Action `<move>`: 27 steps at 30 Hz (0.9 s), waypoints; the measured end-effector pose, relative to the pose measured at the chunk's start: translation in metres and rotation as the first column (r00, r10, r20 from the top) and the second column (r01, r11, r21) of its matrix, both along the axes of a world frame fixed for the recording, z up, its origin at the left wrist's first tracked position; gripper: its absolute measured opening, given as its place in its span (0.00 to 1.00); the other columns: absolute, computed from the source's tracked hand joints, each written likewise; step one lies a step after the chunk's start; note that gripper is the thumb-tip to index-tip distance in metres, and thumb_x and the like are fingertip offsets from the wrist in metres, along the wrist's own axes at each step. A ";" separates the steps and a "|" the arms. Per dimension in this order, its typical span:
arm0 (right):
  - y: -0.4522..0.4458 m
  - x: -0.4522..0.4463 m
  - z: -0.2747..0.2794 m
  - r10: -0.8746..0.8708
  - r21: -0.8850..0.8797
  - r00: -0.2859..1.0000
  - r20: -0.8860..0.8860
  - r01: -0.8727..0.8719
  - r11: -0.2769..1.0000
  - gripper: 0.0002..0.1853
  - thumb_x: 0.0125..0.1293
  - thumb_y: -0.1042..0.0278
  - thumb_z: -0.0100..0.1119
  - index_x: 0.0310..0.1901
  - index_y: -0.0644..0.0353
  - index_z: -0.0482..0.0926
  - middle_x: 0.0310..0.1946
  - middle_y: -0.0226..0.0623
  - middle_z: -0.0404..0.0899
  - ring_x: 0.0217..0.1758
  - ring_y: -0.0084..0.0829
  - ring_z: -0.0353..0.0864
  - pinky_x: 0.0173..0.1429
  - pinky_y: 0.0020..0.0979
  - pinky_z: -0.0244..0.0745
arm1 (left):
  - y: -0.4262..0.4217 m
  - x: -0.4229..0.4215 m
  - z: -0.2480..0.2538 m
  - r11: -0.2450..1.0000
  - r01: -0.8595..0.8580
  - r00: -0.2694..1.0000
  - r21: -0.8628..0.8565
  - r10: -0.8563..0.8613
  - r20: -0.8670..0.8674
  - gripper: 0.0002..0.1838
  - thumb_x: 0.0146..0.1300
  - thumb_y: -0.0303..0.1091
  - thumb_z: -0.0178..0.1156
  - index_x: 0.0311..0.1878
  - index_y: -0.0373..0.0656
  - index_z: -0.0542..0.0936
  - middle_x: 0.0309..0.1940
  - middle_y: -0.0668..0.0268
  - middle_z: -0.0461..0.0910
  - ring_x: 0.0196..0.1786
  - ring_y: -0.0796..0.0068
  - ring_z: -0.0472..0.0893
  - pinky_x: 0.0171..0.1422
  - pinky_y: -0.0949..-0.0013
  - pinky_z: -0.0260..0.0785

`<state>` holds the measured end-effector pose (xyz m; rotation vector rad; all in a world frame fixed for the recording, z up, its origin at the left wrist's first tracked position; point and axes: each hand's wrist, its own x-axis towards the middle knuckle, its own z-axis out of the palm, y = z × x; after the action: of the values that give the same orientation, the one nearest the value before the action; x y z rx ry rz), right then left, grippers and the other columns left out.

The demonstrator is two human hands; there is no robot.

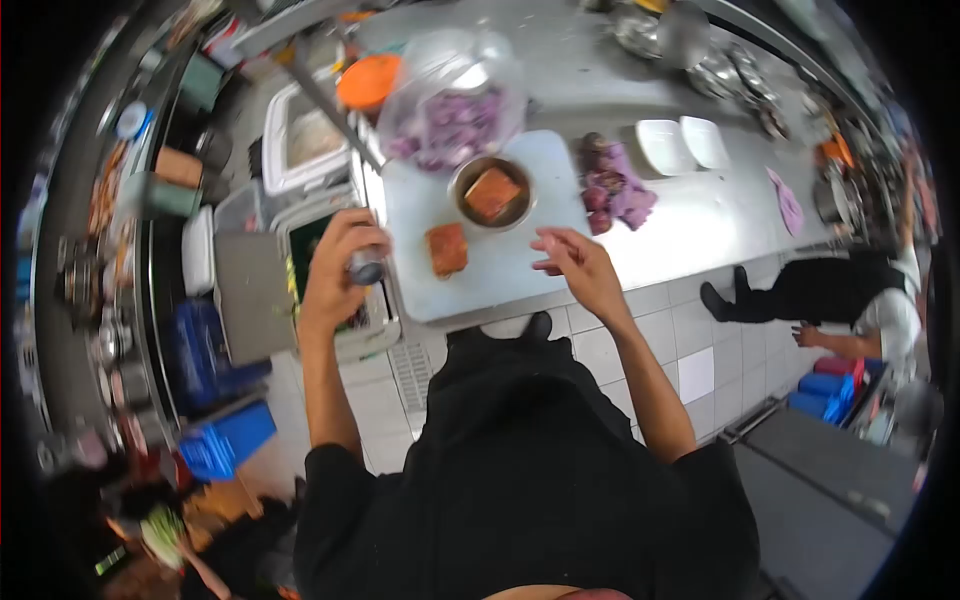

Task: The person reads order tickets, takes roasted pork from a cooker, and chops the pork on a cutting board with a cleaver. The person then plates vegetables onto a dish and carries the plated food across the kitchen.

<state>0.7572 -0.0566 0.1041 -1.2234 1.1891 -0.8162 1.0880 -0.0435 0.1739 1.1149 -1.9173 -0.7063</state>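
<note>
As the left hand [336, 268] hangs at the left edge of the cutting board [413, 205], its fingers are curled closed round a small cylinder [367, 270], the dark end pointing toward the near right. Over on the right, the right hand [587, 272] is above the board's near right part, fingers loosely spread, well apart from the thumb's side of the other hand and holding nothing that shows. Between them, one orange-brown block [447, 250] lies flat on the board, left of centre, and just beyond it to the right a second block [492, 194] sits inside a round metal bowl [515, 213]. Right behind the bowl comes a clear plastic bag [440, 75], bulging with purple chunks [465, 120], an orange bowl [367, 82] at its far left. Now across to the right of the board: a purple wrap [632, 195] with dark reddish lumps [600, 215] on the shiny counter [690, 215], two white trays [664, 147] beyond it, and a mauve cloth [786, 203] farther right, with another person [830, 290] near the counter's right end.
</note>
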 end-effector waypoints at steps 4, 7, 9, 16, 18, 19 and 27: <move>-0.017 0.061 0.064 0.194 0.152 0.940 0.279 -0.243 0.958 0.27 0.71 0.49 0.54 0.55 0.70 0.74 0.42 0.43 0.83 0.41 0.32 0.85 0.42 0.27 0.78 | 0.039 -0.039 0.023 0.997 0.069 0.987 -0.015 -0.067 0.144 0.21 0.39 0.20 0.64 0.42 0.46 0.81 0.47 0.62 0.75 0.46 0.59 0.76 0.49 0.62 0.70; -0.030 0.085 0.063 0.339 0.327 0.888 0.311 -0.435 0.839 0.29 0.68 0.48 0.57 0.54 0.71 0.74 0.41 0.41 0.82 0.39 0.29 0.84 0.41 0.27 0.78 | 0.057 -0.087 0.019 0.990 0.139 0.926 -0.002 -0.129 0.355 0.23 0.42 0.19 0.62 0.44 0.56 0.83 0.49 0.69 0.75 0.48 0.63 0.74 0.47 0.64 0.71; -0.036 0.073 0.024 0.499 0.176 0.866 0.038 -0.497 0.850 0.24 0.67 0.54 0.59 0.51 0.70 0.74 0.40 0.38 0.81 0.33 0.24 0.81 0.36 0.25 0.77 | 0.064 -0.108 0.000 0.993 0.117 0.931 0.013 -0.114 0.347 0.24 0.44 0.18 0.60 0.44 0.58 0.83 0.49 0.69 0.75 0.49 0.64 0.74 0.47 0.64 0.71; -0.001 0.033 0.012 0.124 0.321 0.992 0.023 -0.124 0.939 0.15 0.69 0.71 0.54 0.55 0.66 0.69 0.33 0.35 0.78 0.20 0.20 0.74 0.22 0.22 0.70 | 0.031 -0.057 -0.114 0.978 -0.193 0.981 0.074 0.190 0.049 0.38 0.47 0.26 0.69 0.66 0.52 0.69 0.61 0.56 0.68 0.61 0.52 0.72 0.63 0.59 0.70; 0.006 0.032 0.005 0.138 0.285 0.990 -0.033 -0.124 0.950 0.14 0.69 0.70 0.54 0.54 0.65 0.70 0.31 0.34 0.77 0.19 0.19 0.73 0.21 0.22 0.70 | 0.009 -0.041 -0.152 0.953 -0.266 0.958 0.145 0.245 0.147 0.44 0.45 0.29 0.72 0.69 0.52 0.64 0.62 0.54 0.68 0.61 0.50 0.72 0.63 0.58 0.69; 0.008 0.032 0.003 0.160 0.229 0.983 -0.089 -0.137 0.964 0.14 0.69 0.69 0.55 0.52 0.64 0.70 0.30 0.33 0.77 0.18 0.19 0.72 0.21 0.22 0.69 | -0.001 -0.037 -0.172 0.954 -0.235 0.964 0.185 0.204 0.173 0.47 0.43 0.32 0.74 0.69 0.52 0.62 0.60 0.54 0.69 0.61 0.50 0.72 0.63 0.57 0.69; 0.025 0.062 -0.005 0.190 -0.005 0.856 -0.481 -0.219 0.976 0.12 0.65 0.72 0.52 0.46 0.70 0.66 0.25 0.62 0.76 0.30 0.62 0.77 0.37 0.50 0.69 | 0.009 -0.043 -0.170 0.905 -0.375 0.905 0.199 0.312 0.289 0.40 0.45 0.38 0.75 0.62 0.42 0.68 0.54 0.55 0.72 0.53 0.55 0.76 0.61 0.59 0.69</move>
<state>0.8196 -0.0319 0.0994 -1.6318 1.4010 -0.3956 1.0447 -0.0346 0.0035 1.7278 -1.7920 -0.6410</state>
